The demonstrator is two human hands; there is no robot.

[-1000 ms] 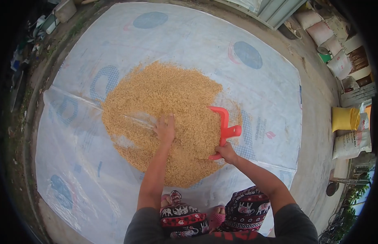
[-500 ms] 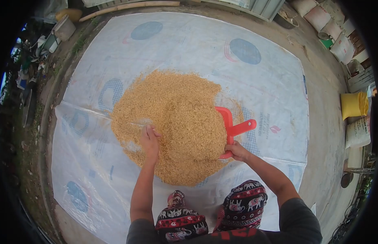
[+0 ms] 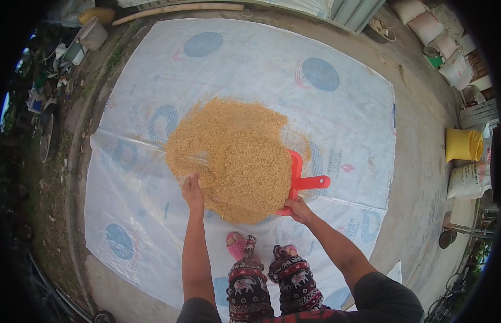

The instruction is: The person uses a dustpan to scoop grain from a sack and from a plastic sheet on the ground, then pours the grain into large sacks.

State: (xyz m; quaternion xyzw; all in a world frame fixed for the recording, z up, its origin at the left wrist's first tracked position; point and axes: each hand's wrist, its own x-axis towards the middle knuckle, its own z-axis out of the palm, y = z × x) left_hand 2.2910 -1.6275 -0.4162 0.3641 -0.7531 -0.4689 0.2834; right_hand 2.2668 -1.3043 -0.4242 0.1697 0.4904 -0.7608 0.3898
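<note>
A heap of golden-brown grain or husks [image 3: 207,118] lies on a white printed plastic sheet [image 3: 261,59]. A red dustpan [image 3: 297,161] is at the heap's right side, its handle pointing right, and a rounded mass of grain covers most of its pan. My right hand [image 3: 300,210] is closed on the dustpan's near back corner. At the near left edge of the grain, my left hand [image 3: 193,193] has its fingers curled together; what they hold, if anything, is hidden.
My feet, in pink sandals [image 3: 237,246], stand on the sheet's near part. On the right are a yellow container [image 3: 463,144] and a white printed sack [image 3: 466,180]. Buckets [image 3: 92,34] and clutter line the left, and a pole [image 3: 178,12] lies at the back.
The view has shifted, and my sandals now show below the heap. Both hands and the dustpan appear nearer to me relative to the heap. My right hand keeps its hold on the dustpan.
</note>
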